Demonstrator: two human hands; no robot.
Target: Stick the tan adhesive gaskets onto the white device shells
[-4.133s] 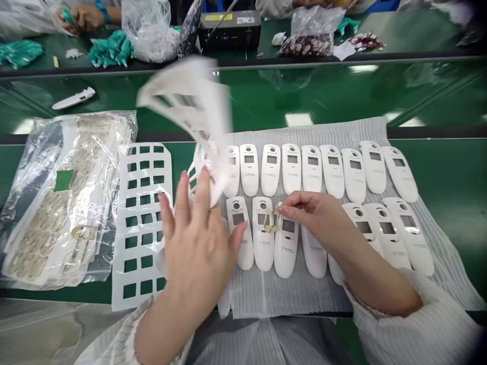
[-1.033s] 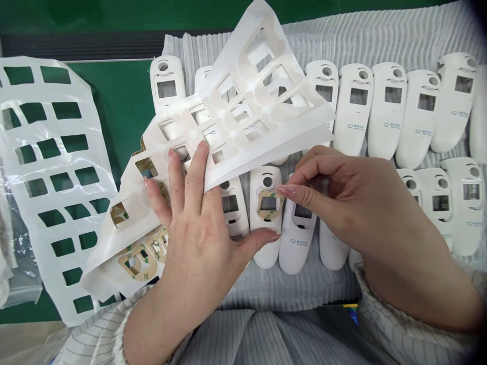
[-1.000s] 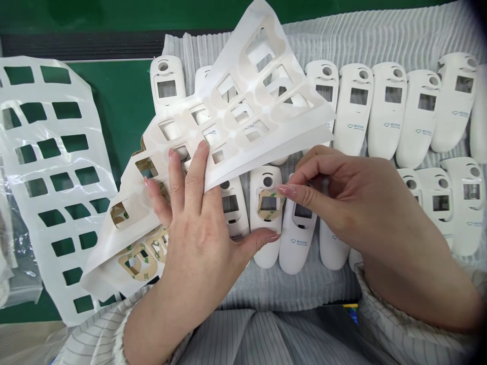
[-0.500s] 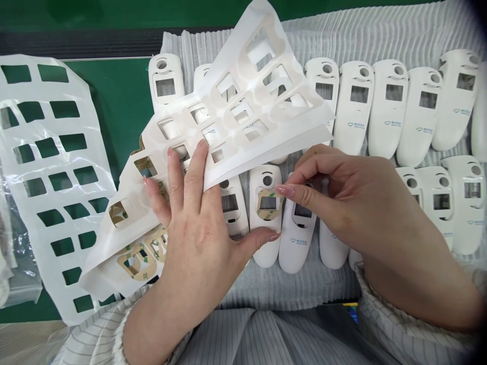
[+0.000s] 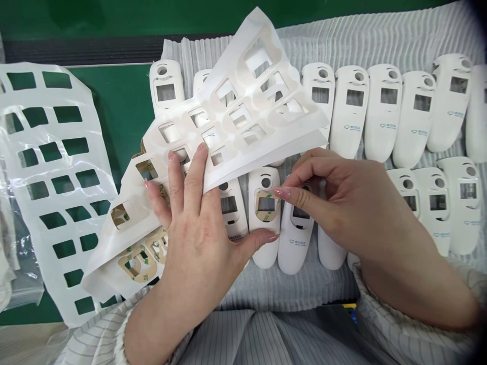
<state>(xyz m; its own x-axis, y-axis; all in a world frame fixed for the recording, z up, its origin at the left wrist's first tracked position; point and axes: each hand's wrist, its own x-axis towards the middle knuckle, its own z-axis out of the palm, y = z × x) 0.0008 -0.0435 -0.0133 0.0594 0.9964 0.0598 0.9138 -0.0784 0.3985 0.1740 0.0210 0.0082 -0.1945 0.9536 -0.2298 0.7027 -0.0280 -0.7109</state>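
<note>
The tan sticker (image 5: 265,216) — dangling earlier — now lies, seemingly flat, on a shell (image 5: 265,246).

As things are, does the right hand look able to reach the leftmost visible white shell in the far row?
Probably not directly: the folded white sheet, with the left hand on it, seems to lie across the way from the right hand and covers the lower part of the white shell.

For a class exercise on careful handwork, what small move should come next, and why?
Perhaps press the tan adhesive piece flat with the right hand: it surrounds the display window of the white casing, and that hand appears to pinch its upper right edge.
</note>
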